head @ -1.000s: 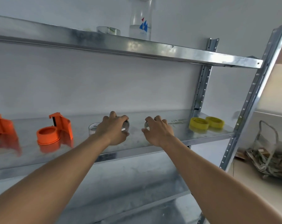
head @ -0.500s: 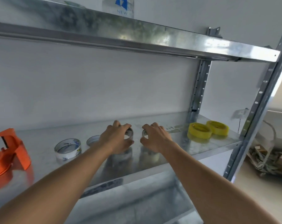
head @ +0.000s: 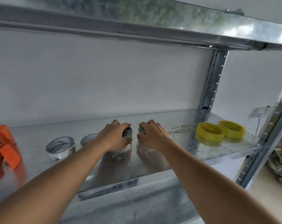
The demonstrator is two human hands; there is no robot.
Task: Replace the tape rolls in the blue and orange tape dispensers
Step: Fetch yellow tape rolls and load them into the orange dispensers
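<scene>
Both hands reach onto the metal shelf (head: 218, 152): the left hand (head: 115, 136) is curled down over a silvery tape roll (head: 127, 132) with fingers wrapped around its rim, and the right hand (head: 151, 135) is cupped the same way over a second silvery roll (head: 142, 129) just beside the first, the two rolls close but apart. Left of the left forearm lie a white printed tape roll (head: 61, 147) and a clear roll (head: 88, 139), partly hidden by the wrist. The orange tape dispenser (head: 3, 146) sits at the far left edge, well apart from either grasp; two yellow tape rolls (head: 219, 132) touch each other at the right end.
</scene>
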